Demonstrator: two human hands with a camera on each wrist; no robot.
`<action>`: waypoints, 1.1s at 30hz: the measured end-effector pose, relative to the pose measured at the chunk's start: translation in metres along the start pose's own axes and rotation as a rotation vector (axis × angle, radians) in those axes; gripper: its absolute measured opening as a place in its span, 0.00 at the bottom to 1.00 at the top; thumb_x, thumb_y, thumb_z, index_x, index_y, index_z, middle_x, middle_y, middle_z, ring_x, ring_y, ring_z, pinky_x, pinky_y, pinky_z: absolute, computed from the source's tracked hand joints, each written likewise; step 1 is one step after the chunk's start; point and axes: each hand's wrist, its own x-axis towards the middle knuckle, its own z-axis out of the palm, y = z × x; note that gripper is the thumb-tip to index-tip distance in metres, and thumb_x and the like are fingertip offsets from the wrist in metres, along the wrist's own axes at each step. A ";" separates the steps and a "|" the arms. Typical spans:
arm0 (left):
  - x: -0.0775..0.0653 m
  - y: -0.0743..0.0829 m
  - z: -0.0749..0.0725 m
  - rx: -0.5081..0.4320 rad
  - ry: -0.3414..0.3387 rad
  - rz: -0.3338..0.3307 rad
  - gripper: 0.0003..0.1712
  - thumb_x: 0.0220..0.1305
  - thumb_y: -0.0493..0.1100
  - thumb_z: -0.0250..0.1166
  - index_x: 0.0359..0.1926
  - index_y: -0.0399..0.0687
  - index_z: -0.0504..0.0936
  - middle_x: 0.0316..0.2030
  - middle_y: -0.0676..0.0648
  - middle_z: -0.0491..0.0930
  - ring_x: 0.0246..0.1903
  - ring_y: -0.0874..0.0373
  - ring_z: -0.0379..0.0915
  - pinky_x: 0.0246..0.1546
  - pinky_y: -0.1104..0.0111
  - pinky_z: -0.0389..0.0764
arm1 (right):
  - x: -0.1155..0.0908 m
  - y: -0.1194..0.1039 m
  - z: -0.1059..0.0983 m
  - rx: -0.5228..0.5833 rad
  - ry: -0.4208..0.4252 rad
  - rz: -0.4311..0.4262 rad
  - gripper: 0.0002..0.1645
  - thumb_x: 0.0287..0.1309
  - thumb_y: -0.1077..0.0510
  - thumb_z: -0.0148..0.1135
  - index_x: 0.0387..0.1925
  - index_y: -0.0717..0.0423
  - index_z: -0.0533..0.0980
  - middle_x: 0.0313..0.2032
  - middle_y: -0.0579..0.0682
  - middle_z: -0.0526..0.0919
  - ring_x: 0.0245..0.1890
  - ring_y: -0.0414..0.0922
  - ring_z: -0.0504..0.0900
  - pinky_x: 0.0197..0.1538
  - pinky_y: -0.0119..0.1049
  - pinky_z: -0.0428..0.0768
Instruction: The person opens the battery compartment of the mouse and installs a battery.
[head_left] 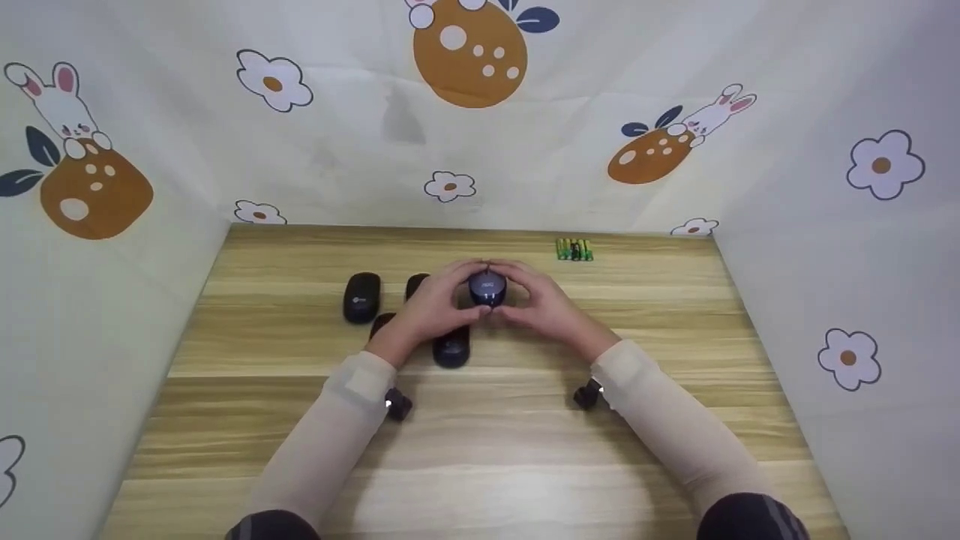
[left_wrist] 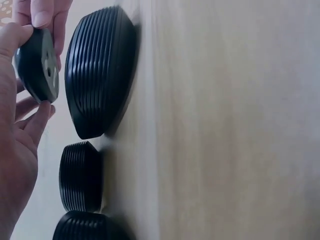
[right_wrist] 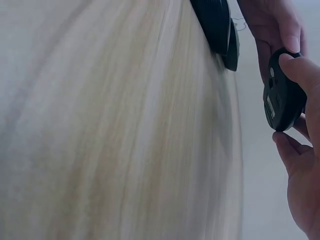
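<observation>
Both hands hold one dark computer mouse (head_left: 487, 288) between them, raised off the table, its shiny top showing in the head view. My left hand (head_left: 435, 301) grips its left side and my right hand (head_left: 544, 304) its right side, thumbs at the near end and fingers at the far end. In the right wrist view the underside of the mouse (right_wrist: 285, 92) shows a pale label and small openings. Another black mouse (head_left: 451, 349) lies on the table just below the left hand, and two more are partly covered by that hand and wrist.
A black mouse (head_left: 362, 298) with a small pale logo lies farther left on the wooden table (head_left: 495, 435). Several green and yellow batteries (head_left: 574, 250) stand in a row near the back edge. A patterned cloth (head_left: 337, 150) walls the table at the back and sides.
</observation>
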 end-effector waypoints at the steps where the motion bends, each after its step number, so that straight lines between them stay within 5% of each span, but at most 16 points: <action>1: -0.001 0.000 0.001 -0.007 0.012 0.009 0.45 0.69 0.56 0.77 0.81 0.50 0.72 0.80 0.44 0.69 0.79 0.45 0.65 0.81 0.48 0.65 | -0.001 0.000 0.000 0.012 0.009 -0.005 0.46 0.64 0.62 0.80 0.80 0.53 0.72 0.80 0.52 0.72 0.80 0.54 0.69 0.83 0.51 0.65; 18: -0.011 0.011 0.007 -0.117 0.185 0.229 0.39 0.62 0.42 0.85 0.73 0.46 0.82 0.73 0.45 0.80 0.74 0.48 0.74 0.78 0.55 0.71 | -0.018 -0.008 0.002 0.063 0.156 -0.117 0.44 0.59 0.71 0.81 0.76 0.61 0.76 0.75 0.58 0.78 0.75 0.58 0.76 0.79 0.52 0.73; 26: -0.014 0.017 0.010 -0.128 0.256 0.277 0.35 0.63 0.42 0.85 0.70 0.46 0.85 0.69 0.47 0.83 0.70 0.50 0.78 0.74 0.58 0.76 | -0.024 -0.012 0.002 0.042 0.175 -0.122 0.40 0.66 0.64 0.79 0.77 0.55 0.76 0.75 0.53 0.79 0.76 0.54 0.75 0.80 0.48 0.70; 33: -0.014 0.024 0.011 -0.151 0.288 0.278 0.32 0.65 0.44 0.83 0.69 0.46 0.86 0.66 0.46 0.86 0.67 0.51 0.81 0.70 0.60 0.81 | -0.026 -0.016 0.003 0.056 0.225 -0.130 0.37 0.67 0.69 0.75 0.75 0.56 0.78 0.72 0.53 0.81 0.74 0.55 0.77 0.80 0.48 0.72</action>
